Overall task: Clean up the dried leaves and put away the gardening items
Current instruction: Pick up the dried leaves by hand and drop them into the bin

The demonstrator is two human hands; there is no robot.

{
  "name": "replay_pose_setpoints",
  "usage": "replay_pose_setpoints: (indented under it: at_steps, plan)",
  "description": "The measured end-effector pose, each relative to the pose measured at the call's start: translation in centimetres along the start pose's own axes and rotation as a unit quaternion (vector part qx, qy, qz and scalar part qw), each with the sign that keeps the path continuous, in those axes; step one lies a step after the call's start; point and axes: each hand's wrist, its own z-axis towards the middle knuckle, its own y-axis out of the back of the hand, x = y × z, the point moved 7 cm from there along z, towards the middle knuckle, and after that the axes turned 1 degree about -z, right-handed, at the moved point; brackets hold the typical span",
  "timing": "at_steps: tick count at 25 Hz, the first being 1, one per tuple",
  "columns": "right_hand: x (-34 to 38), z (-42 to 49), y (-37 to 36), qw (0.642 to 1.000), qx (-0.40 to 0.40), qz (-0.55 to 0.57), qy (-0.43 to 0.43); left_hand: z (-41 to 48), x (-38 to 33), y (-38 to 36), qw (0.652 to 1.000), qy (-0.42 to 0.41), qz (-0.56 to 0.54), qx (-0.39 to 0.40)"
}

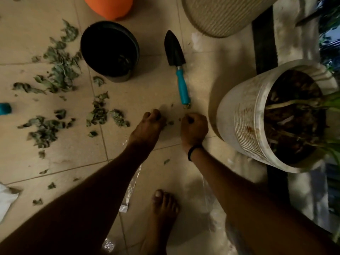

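Observation:
Dried green leaves [57,74] lie scattered over the tiled floor at the left and centre. My left hand [147,126] rests fingertips-down on the floor beside a few small leaf bits [170,123]; whether it pinches any is hidden. My right hand [194,128], with a dark band at the wrist, is closed into a fist just right of it; what it holds is hidden. A hand trowel [177,69] with a black blade and teal handle lies on the floor just beyond both hands. An empty black pot [110,50] stands left of the trowel.
A white pot [244,129] with soil and a plant stands at the right. A ribbed cream planter [220,13] and an orange pot [108,6] are at the top. Clear plastic [211,208] lies under my arms near my bare foot [161,214]. A teal object [4,108] shows at the left edge.

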Motion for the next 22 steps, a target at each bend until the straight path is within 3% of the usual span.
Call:
replay_pose_setpoints:
  at_steps: [3, 7, 12, 15, 17, 19, 22]
  plan:
    - [1.3, 2.1, -0.6, 0.998, 0.055, 0.023, 0.017, -0.2, -0.3, -0.1, 0.999, 0.019, -0.028, -0.019]
    - [2.8, 3.3, -1.1, 0.992, 0.103, -0.037, 0.061, 0.2, 0.4, -0.2, 0.997, 0.040, -0.059, -0.037]
    - [1.6, 1.4, -0.3, 0.999, 0.013, -0.029, 0.011, 0.4, -0.1, -0.1, 0.997, 0.033, -0.060, -0.020]
    - [0.6, -0.5, -0.4, 1.000, 0.009, -0.010, -0.024, 0.6, -0.1, 0.2, 0.996, 0.029, -0.068, -0.046]
    - [1.1, -1.4, -0.4, 0.999, 0.025, -0.015, 0.023, 0.4, 0.1, 0.6, 0.991, 0.031, -0.104, -0.081]
    - [2.4, -2.0, -0.4, 0.993, 0.044, -0.011, 0.107, 0.0, 1.1, 1.1, 0.971, 0.080, -0.191, -0.121]
    - [4.2, -2.0, -1.5, 0.968, 0.098, -0.068, 0.219, -1.5, 2.9, 1.3, 0.895, 0.167, -0.375, -0.176]
